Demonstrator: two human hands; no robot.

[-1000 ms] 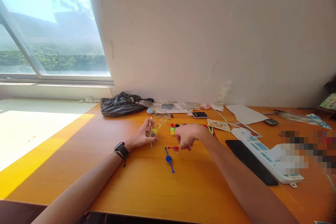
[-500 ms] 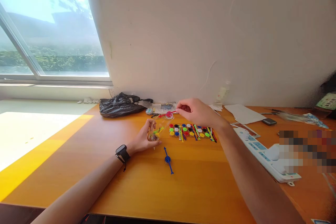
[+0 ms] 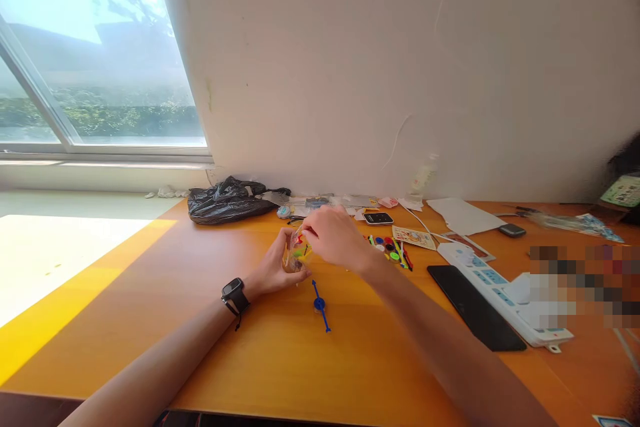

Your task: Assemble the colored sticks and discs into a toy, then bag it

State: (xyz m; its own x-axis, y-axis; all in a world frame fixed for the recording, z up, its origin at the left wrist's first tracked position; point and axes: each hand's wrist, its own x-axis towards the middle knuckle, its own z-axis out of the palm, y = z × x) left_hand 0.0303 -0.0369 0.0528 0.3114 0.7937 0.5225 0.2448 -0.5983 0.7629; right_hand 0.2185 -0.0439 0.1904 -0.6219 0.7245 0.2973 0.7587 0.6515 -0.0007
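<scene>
My left hand is curled round a small clear plastic bag, which has yellow and dark pieces inside. At the bag's mouth my right hand is closed in a pinch on a red arrow spinner; only a bit of red shows beneath the fingers. Close in front of the hands, a blue arrow spinner lies flat on the wooden table. Behind my right wrist are rows of coloured discs and arrows, partly hidden by the hand and forearm.
A black plastic bag sits at the back by the wall. To the right lie a black phone, a white power strip, a printed card and a small dark-screened device. White paper rests farther back.
My right hand has moved left and down with the red arrow spinner, from above the table to the clear bag's mouth. My left hand stays almost in place.
</scene>
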